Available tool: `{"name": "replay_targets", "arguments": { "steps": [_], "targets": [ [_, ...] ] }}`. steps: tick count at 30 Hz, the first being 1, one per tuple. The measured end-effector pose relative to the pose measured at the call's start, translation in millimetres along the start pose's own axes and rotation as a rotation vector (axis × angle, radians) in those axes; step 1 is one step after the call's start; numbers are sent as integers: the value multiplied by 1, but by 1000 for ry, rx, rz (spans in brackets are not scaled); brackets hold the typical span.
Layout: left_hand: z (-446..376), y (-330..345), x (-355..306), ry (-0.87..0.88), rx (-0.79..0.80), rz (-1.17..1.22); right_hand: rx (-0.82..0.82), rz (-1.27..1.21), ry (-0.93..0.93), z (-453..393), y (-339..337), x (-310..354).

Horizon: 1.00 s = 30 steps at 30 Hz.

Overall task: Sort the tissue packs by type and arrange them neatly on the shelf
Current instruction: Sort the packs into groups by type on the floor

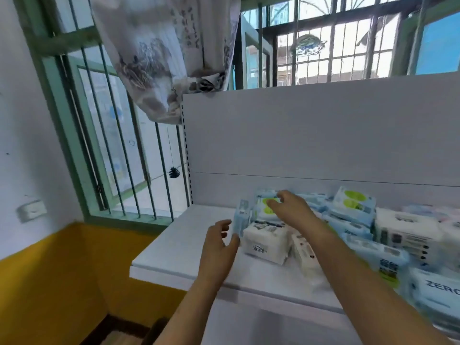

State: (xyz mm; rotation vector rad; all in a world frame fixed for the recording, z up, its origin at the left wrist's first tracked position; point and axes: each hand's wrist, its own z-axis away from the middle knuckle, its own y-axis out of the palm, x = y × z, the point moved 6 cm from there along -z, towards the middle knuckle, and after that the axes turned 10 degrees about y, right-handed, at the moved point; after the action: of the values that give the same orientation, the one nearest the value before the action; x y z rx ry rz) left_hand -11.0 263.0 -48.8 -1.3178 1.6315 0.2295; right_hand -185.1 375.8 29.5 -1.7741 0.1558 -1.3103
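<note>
Touching tissue packs (267,241), both hands (219,241), shelf (179,247)

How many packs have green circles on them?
2: one green-circle pack under the right hand, another standing further right by the back panel. More may be hidden.

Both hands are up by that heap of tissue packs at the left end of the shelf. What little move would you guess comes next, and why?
Probably the right hand closes on the green-spotted pack under its fingers and lifts it toward the matching pack further right. The left hand touches the upright blue pack, perhaps steadying it.
</note>
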Motion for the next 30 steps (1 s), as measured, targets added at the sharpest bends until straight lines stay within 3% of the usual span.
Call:
{"name": "replay_targets", "arguments": {
  "steps": [5,12,17,24,27,30],
  "targets": [
    [-74,30,15,-12,22,-47,-76,404,70,-77,4,-16],
    [-111,73,43,-184,141,-38,66,741,121,-118,30,-21],
    [-138,61,53,-191,102,40,150,345,102,-128,31,-10],
    [-161,34,47,-256,33,637,143,-386,112,-121,18,28],
    [-162,30,35,-244,99,822,178,-620,90,-110,11,43],
    [-157,35,22,-286,198,968,115,-670,88,-97,0,43]
  ]
}}
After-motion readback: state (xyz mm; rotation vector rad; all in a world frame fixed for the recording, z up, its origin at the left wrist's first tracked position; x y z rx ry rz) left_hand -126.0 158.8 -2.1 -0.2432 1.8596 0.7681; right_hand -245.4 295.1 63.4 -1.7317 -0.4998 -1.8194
